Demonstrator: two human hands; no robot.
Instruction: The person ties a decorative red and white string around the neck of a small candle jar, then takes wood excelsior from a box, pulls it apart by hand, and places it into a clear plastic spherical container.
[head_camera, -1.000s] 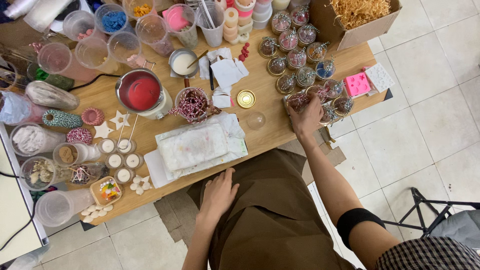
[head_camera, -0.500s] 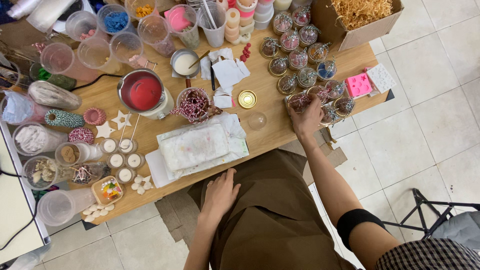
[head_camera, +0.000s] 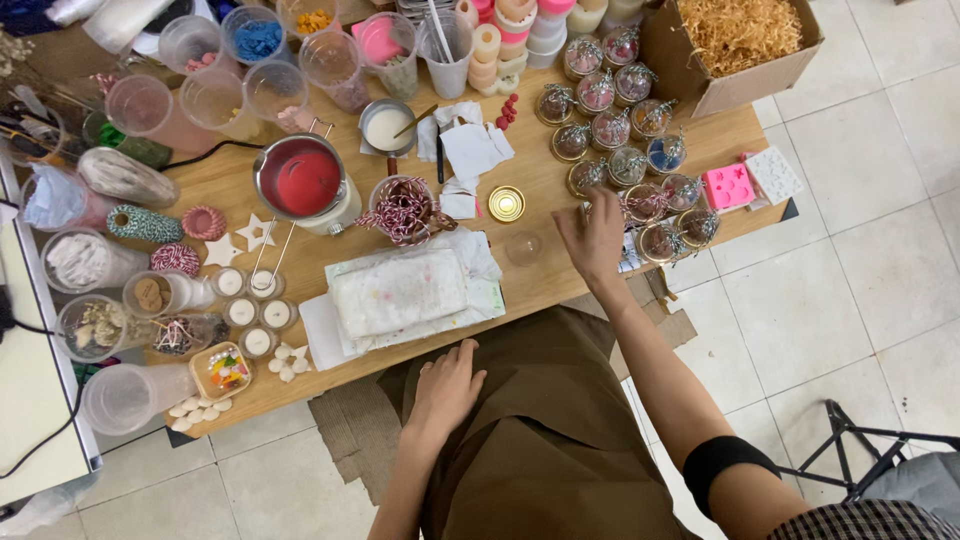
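you look down on a wooden table (head_camera: 240, 400) that runs from nine o'clock to two o'clock. pale square floor tiles (head_camera: 860, 250) with dark grout fill three to six o'clock. flattened cardboard (head_camera: 345, 430) lies under the table at six o'clock. a black metal chair frame (head_camera: 850, 445) stands at four o'clock. light is even.

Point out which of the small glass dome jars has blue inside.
The jar with blue contents, at the right edge of the cluster beside the pink mould. The other domes show pinkish or clear insides.
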